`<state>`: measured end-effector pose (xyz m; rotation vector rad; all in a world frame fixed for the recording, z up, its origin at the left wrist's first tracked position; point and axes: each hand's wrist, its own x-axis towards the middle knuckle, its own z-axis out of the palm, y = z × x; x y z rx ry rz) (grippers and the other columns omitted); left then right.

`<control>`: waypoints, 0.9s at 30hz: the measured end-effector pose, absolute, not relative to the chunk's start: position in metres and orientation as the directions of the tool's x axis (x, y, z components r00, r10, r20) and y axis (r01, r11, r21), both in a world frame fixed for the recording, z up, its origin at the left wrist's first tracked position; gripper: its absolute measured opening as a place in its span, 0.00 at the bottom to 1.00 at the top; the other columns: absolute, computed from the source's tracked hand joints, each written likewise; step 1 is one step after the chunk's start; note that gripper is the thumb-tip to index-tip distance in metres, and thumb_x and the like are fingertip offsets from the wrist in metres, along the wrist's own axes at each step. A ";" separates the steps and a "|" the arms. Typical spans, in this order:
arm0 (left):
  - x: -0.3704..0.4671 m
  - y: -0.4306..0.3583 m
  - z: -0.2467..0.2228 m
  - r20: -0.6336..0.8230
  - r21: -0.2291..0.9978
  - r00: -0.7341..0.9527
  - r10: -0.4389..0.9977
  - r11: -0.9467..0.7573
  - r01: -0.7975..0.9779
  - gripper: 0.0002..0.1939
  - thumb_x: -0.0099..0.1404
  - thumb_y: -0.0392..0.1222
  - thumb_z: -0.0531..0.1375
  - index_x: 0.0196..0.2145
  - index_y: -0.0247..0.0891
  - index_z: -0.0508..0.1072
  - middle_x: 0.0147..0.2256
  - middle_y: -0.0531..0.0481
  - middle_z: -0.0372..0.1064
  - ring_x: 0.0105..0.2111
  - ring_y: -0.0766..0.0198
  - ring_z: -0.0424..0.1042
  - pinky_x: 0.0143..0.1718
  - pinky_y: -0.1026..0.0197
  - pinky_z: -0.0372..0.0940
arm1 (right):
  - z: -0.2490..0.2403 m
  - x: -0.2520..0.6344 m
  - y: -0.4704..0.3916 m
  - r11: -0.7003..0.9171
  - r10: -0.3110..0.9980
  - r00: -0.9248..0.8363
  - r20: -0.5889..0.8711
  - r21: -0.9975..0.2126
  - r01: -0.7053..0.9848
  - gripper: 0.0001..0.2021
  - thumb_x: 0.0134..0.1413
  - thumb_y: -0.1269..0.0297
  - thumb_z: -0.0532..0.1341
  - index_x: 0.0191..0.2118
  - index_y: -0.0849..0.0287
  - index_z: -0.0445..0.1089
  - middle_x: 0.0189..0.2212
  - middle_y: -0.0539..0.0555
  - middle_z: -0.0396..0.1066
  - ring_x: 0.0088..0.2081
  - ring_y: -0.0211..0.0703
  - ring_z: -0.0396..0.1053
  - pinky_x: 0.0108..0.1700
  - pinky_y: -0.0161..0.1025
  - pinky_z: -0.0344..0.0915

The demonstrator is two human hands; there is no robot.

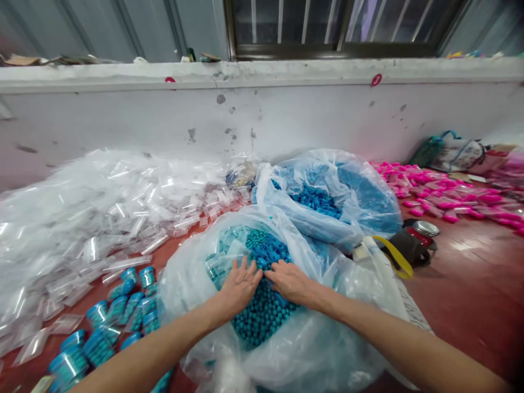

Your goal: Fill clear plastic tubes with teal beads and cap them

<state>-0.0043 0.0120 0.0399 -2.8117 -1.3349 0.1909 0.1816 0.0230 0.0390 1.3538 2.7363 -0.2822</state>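
Observation:
A large clear plastic bag (184, 273) stands open in front of me, filled with teal beads (262, 322) and small blue plastic pieces (272, 250). Both hands are inside its mouth, close together. My left hand (240, 284) is palm down with fingers apart, over the beads beside some clear packets (231, 252). From the other side reaches my right hand (292, 283), fingers bent together at the blue pieces; whatever they grip is hidden. A rounded blue piece (261, 263) shows between the hands.
Bead-filled jars with blue lids (117, 308) lie left on the red floor. Behind them is a heap of clear packaging (102, 202). Another bag of blue pieces (319, 199) stands behind. Pink items (446, 191), a dark bag (403, 245) and a red jar (423, 232) are right.

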 end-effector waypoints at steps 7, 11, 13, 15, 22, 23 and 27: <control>-0.011 0.016 0.047 0.067 0.185 0.341 0.938 -0.348 0.919 0.20 0.61 0.33 0.48 0.51 0.35 0.62 0.53 0.36 0.60 0.55 0.48 0.55 0.54 0.44 0.48 | 0.049 0.176 0.019 0.336 0.939 -0.338 0.061 -0.374 0.865 0.06 0.53 0.68 0.54 0.36 0.61 0.67 0.39 0.57 0.64 0.42 0.46 0.61 0.42 0.39 0.57; 0.012 0.009 0.058 -0.278 0.780 0.369 0.887 -0.017 0.626 0.18 0.61 0.43 0.47 0.46 0.34 0.65 0.36 0.44 0.71 0.36 0.58 0.71 0.36 0.57 0.65 | 0.043 0.162 0.006 0.046 0.919 -0.356 -0.171 -0.848 0.528 0.06 0.49 0.70 0.54 0.34 0.63 0.67 0.26 0.50 0.67 0.29 0.38 0.65 0.32 0.33 0.62; 0.018 0.000 0.059 -0.394 0.831 0.351 0.850 0.166 0.530 0.17 0.60 0.44 0.44 0.42 0.34 0.65 0.29 0.48 0.70 0.30 0.61 0.71 0.28 0.61 0.64 | 0.038 0.155 -0.001 -0.120 0.867 -0.391 -0.309 -0.891 0.439 0.07 0.49 0.70 0.52 0.32 0.62 0.67 0.22 0.48 0.66 0.25 0.37 0.65 0.27 0.32 0.61; 0.014 -0.010 0.057 -0.355 0.771 0.310 0.882 0.089 0.630 0.14 0.59 0.42 0.45 0.36 0.35 0.66 0.28 0.49 0.70 0.30 0.60 0.71 0.29 0.60 0.64 | 0.038 0.154 -0.007 -0.078 0.825 -0.443 -0.352 -0.846 0.527 0.08 0.48 0.68 0.53 0.30 0.62 0.68 0.20 0.48 0.67 0.24 0.38 0.66 0.27 0.33 0.61; -0.017 -0.018 0.049 -0.511 0.398 0.333 0.793 -0.126 0.909 0.06 0.48 0.33 0.56 0.17 0.38 0.63 0.25 0.42 0.70 0.37 0.45 0.69 0.42 0.45 0.58 | 0.047 0.179 -0.014 0.260 0.920 -0.322 -0.223 -0.266 0.928 0.12 0.51 0.71 0.51 0.40 0.65 0.66 0.36 0.63 0.71 0.38 0.52 0.69 0.35 0.40 0.60; -0.014 -0.014 0.044 -0.533 0.415 0.322 0.783 -0.090 0.906 0.09 0.46 0.31 0.57 0.14 0.39 0.60 0.22 0.44 0.68 0.36 0.45 0.69 0.43 0.44 0.58 | 0.045 0.181 -0.014 0.252 0.920 -0.310 -0.239 -0.244 0.937 0.13 0.50 0.70 0.52 0.42 0.66 0.64 0.37 0.65 0.70 0.39 0.53 0.69 0.35 0.40 0.60; 0.006 -0.001 0.017 -0.591 0.539 0.292 0.752 0.098 0.837 0.13 0.46 0.32 0.58 0.12 0.40 0.56 0.12 0.53 0.56 0.27 0.48 0.69 0.36 0.43 0.61 | 0.031 0.176 -0.013 0.255 0.895 -0.334 -0.295 -0.276 0.927 0.18 0.48 0.68 0.56 0.46 0.67 0.60 0.39 0.66 0.69 0.40 0.54 0.69 0.36 0.40 0.60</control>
